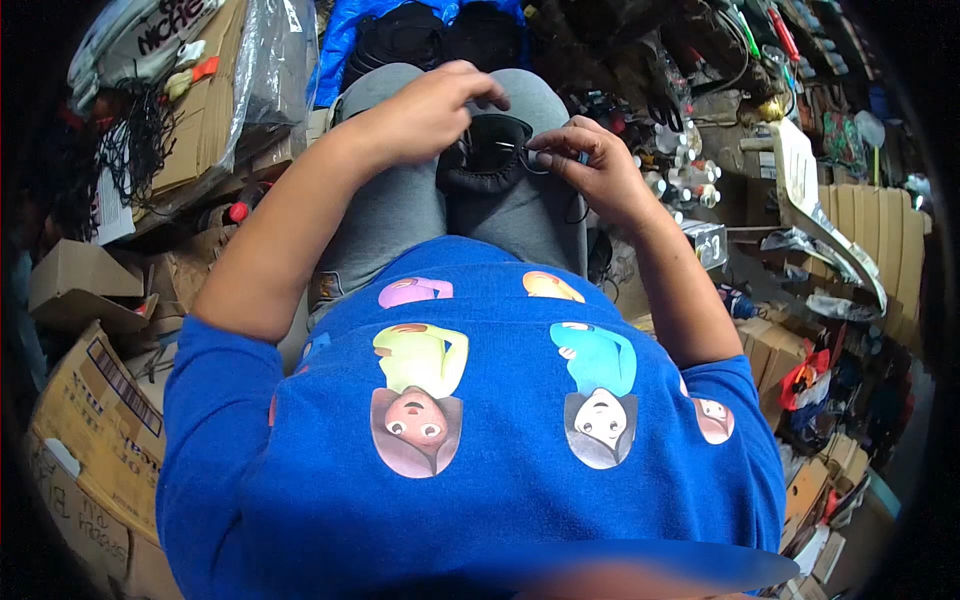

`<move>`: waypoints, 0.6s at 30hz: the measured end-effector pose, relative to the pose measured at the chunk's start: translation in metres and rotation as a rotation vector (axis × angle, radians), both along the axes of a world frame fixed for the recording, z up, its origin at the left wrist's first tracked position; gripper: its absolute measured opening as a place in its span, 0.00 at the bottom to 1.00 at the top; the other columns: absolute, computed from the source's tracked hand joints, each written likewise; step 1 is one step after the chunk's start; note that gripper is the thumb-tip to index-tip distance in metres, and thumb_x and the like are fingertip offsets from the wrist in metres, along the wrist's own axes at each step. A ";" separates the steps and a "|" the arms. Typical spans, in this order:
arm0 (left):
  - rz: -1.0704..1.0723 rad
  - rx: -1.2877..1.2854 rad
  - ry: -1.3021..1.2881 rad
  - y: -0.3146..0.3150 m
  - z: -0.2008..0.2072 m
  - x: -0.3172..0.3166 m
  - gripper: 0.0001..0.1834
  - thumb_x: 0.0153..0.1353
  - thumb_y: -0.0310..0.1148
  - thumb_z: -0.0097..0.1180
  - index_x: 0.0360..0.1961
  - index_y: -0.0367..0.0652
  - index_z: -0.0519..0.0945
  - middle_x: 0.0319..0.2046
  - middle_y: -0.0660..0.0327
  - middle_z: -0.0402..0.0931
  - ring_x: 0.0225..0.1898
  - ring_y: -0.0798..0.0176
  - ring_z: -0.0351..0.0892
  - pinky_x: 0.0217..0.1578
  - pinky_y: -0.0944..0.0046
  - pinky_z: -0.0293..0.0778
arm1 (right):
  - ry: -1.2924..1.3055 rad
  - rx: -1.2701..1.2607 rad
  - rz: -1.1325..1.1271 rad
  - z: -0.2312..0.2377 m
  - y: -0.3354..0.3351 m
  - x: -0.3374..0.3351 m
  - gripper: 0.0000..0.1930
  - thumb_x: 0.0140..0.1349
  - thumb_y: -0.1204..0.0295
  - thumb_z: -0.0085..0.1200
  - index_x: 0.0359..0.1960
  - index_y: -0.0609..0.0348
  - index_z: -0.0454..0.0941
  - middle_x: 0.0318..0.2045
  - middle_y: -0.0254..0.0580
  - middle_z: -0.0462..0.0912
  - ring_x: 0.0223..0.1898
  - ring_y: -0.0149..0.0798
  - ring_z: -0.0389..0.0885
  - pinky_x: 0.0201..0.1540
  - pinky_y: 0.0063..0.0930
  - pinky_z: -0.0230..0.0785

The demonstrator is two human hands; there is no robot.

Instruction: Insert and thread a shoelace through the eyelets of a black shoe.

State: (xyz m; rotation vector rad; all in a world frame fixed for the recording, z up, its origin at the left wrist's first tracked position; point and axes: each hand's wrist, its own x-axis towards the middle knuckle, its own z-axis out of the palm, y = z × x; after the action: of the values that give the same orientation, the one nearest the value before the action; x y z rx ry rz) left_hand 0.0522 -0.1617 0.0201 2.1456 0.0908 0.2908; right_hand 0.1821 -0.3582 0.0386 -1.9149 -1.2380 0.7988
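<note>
Between my knees lies a black item [483, 182] with a dark hollow opening and a gathered-looking rim; its exact kind is hard to make out. Above its far left edge is my left hand [440, 105], fingers bent over toward the right, thumb apart from them, nothing visible held. At the item's right edge my right hand [590, 160] is closed, thumb and fingertips pinched on a thin dark cord [537, 170] that loops beside the rim. A thin bright sliver shows at the opening, too small to name.
Grey trousers [385, 225] cover my legs under the item. Cardboard boxes [90, 285] and plastic-wrapped card crowd the left. Small clear bottles [690, 180] stand to the right, near a bent white panel [798, 170]. Black shapes rest on blue sheeting [335, 40] ahead.
</note>
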 end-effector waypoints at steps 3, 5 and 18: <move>0.136 0.034 0.017 -0.015 0.010 -0.037 0.11 0.49 0.19 0.54 0.35 0.40 0.81 0.29 0.57 0.74 0.35 0.62 0.76 0.37 0.66 0.70 | -0.104 -0.046 0.002 0.005 -0.009 -0.009 0.11 0.53 0.77 0.57 0.40 0.56 0.81 0.26 0.35 0.71 0.32 0.31 0.71 0.36 0.23 0.64; 0.149 0.051 0.035 -0.027 0.012 -0.055 0.11 0.49 0.19 0.55 0.35 0.40 0.81 0.27 0.58 0.73 0.34 0.61 0.75 0.36 0.66 0.70 | -0.489 0.047 0.050 0.004 -0.014 -0.021 0.16 0.50 0.78 0.56 0.43 0.50 0.80 0.25 0.38 0.69 0.30 0.40 0.70 0.36 0.30 0.63; 0.123 0.071 0.010 -0.014 -0.001 -0.044 0.16 0.47 0.22 0.58 0.38 0.51 0.84 0.23 0.62 0.64 0.27 0.62 0.67 0.30 0.66 0.66 | 0.119 -0.108 0.015 -0.002 -0.006 0.008 0.22 0.50 0.87 0.44 0.43 0.51 0.80 0.30 0.32 0.67 0.36 0.28 0.70 0.45 0.19 0.63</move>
State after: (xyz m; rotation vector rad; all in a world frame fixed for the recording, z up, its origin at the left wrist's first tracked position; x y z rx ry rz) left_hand 0.0082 -0.1758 0.0191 2.2156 0.2217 0.3596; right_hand 0.1897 -0.3640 0.0365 -1.9153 -1.1592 0.9909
